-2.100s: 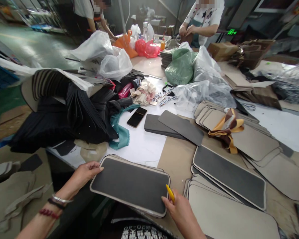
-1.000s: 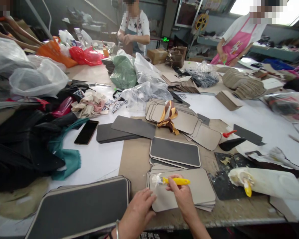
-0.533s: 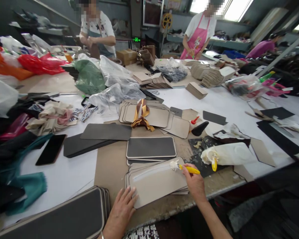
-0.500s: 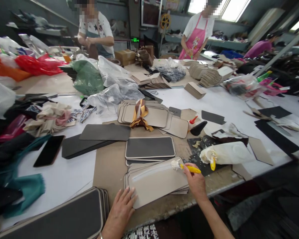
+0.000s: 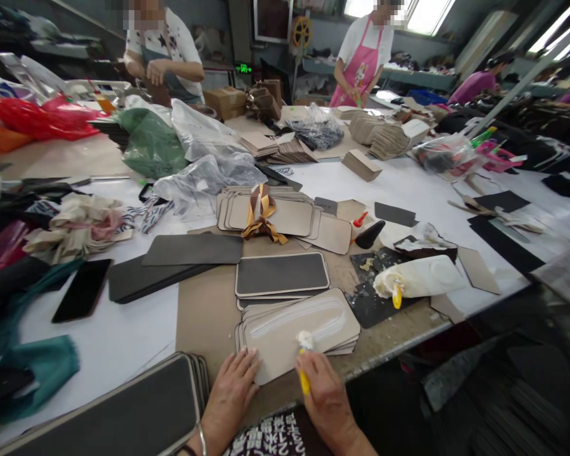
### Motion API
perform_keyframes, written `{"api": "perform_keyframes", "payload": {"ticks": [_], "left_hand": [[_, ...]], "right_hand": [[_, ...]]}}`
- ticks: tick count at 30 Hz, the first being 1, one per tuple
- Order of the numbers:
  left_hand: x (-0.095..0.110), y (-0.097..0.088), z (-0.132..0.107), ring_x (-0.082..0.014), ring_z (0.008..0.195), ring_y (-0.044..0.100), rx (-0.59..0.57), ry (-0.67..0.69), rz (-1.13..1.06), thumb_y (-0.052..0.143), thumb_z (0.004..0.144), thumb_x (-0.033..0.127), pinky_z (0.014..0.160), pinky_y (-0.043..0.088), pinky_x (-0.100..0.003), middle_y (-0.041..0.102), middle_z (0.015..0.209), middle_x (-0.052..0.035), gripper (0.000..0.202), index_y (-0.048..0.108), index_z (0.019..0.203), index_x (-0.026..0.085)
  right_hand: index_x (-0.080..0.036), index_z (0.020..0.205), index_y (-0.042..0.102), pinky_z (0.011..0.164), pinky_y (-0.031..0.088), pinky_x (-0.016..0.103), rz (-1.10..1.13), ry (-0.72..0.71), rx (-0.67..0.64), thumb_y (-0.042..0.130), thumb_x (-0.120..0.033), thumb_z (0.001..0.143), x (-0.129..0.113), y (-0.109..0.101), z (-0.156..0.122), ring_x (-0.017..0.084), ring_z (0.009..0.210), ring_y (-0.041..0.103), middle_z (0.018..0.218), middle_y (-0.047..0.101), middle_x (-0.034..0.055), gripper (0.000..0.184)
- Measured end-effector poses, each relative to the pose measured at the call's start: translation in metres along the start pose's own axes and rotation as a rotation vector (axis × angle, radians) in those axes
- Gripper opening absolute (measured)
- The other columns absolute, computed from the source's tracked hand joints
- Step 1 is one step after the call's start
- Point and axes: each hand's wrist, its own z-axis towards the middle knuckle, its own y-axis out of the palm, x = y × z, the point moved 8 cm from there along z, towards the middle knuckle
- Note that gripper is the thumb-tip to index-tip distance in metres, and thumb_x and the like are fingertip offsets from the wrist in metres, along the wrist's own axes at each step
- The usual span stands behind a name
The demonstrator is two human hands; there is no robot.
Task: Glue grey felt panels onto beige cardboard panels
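In my right hand (image 5: 323, 387) is a yellow-handled brush (image 5: 304, 362), its white, glue-coated bristles on the top beige panel (image 5: 285, 339) of a small stack. A wet white streak runs along that panel's far side and bends round its right end. My left hand (image 5: 235, 384) lies with fingers spread at the panel's near left corner. Just beyond is a panel with a dark grey face and beige rim (image 5: 282, 274). A stack of larger dark grey panels (image 5: 137, 405) lies beside my left hand.
To the right, a white bottle (image 5: 422, 277) lies cut open, a second yellow handle (image 5: 397, 296) at its mouth. A phone (image 5: 82, 290) and dark grey sheets (image 5: 192, 250) lie left. Ribbon-tied beige panels (image 5: 289, 214) sit farther back. Two people stand across the table.
My right hand has swept the brush from the panel's far right end toward me and left, leaving more white streak. My left hand stays at the corner. The view has shifted slightly.
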Motion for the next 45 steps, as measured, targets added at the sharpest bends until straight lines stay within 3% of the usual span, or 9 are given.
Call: {"api": "perform_keyframes", "payload": {"ticks": [5,10,13,25,30,33,39,42,45], "left_hand": [[-0.001,-0.008,0.005,-0.0238,0.115,0.049,-0.06,-0.076,-0.117,0.051,0.071,0.004,0.094,0.045,-0.042,0.056,0.121,-0.0098,0.044,0.053,0.112,0.017],[-0.004,-0.012,0.006,-0.0239,0.117,0.047,-0.062,-0.123,-0.228,0.055,0.069,0.002,0.096,0.043,-0.042,0.056,0.121,-0.0089,0.043,0.055,0.109,0.019],[-0.005,-0.011,0.005,-0.0258,0.118,0.045,-0.068,-0.14,-0.252,0.061,0.067,0.003,0.098,0.042,-0.043,0.056,0.121,-0.01,0.042,0.056,0.106,0.017],[-0.005,-0.018,0.004,-0.0259,0.111,0.052,-0.015,-0.15,-0.263,0.066,0.064,0.004,0.092,0.047,-0.041,0.058,0.114,-0.0102,0.038,0.059,0.099,0.018],[-0.005,-0.016,0.0,-0.0262,0.108,0.055,0.059,-0.092,-0.217,0.062,0.07,0.009,0.09,0.049,-0.042,0.06,0.112,-0.0101,0.035,0.058,0.103,0.019],[-0.004,-0.015,-0.001,-0.0265,0.105,0.056,0.134,-0.032,-0.178,0.061,0.073,0.015,0.087,0.051,-0.04,0.062,0.109,-0.0103,0.029,0.059,0.102,0.019],[-0.001,-0.015,-0.001,-0.0255,0.102,0.059,0.188,0.018,-0.085,0.058,0.076,0.02,0.085,0.052,-0.038,0.063,0.107,-0.0101,0.026,0.06,0.102,0.018],[0.0,-0.015,-0.001,-0.0252,0.102,0.058,0.186,0.024,-0.068,0.056,0.077,0.021,0.085,0.052,-0.038,0.063,0.106,-0.0101,0.025,0.06,0.102,0.018],[-0.001,-0.013,-0.002,-0.0246,0.102,0.059,0.19,0.022,-0.065,0.053,0.079,0.022,0.085,0.052,-0.038,0.062,0.107,-0.0099,0.022,0.061,0.099,0.019]], "right_hand": [[-0.021,0.092,0.059,0.074,0.05,0.028,0.334,0.125,-0.064,0.041,-0.02,0.088,-0.032,0.025,-0.004,0.017,0.08,0.059,0.084,0.062,0.0058,0.018],[-0.017,0.085,0.06,0.067,0.051,0.027,0.564,0.586,-0.087,0.049,-0.037,0.084,0.012,0.033,-0.017,0.018,0.07,0.062,0.079,0.064,0.0063,0.023],[-0.015,0.086,0.059,0.063,0.051,0.028,0.573,0.723,-0.026,0.051,-0.045,0.08,0.032,0.029,-0.021,0.019,0.066,0.063,0.079,0.064,0.0069,0.031],[-0.018,0.083,0.061,0.077,0.047,0.032,0.434,0.532,0.083,0.051,-0.044,0.08,0.027,0.023,0.008,0.021,0.079,0.059,0.082,0.063,0.0066,0.028],[-0.018,0.081,0.06,0.069,0.049,0.029,0.568,0.545,0.012,0.047,-0.045,0.082,0.033,0.041,0.014,0.019,0.071,0.06,0.077,0.063,0.0055,0.03],[-0.017,0.081,0.06,0.072,0.048,0.033,0.428,0.584,0.137,0.048,-0.05,0.079,0.076,0.019,0.012,0.021,0.075,0.06,0.078,0.064,0.0076,0.035],[-0.016,0.082,0.06,0.072,0.048,0.037,0.03,0.559,0.316,0.042,-0.056,0.08,0.159,-0.068,0.0,0.023,0.076,0.06,0.081,0.064,0.01,0.044],[-0.017,0.084,0.06,0.073,0.049,0.035,-0.084,0.394,0.301,0.041,-0.049,0.085,0.151,-0.088,-0.003,0.021,0.077,0.06,0.08,0.063,0.0085,0.037],[-0.018,0.088,0.06,0.074,0.05,0.033,-0.09,0.235,0.255,0.042,-0.038,0.088,0.114,-0.08,-0.01,0.019,0.078,0.06,0.082,0.062,0.0075,0.027]]}}
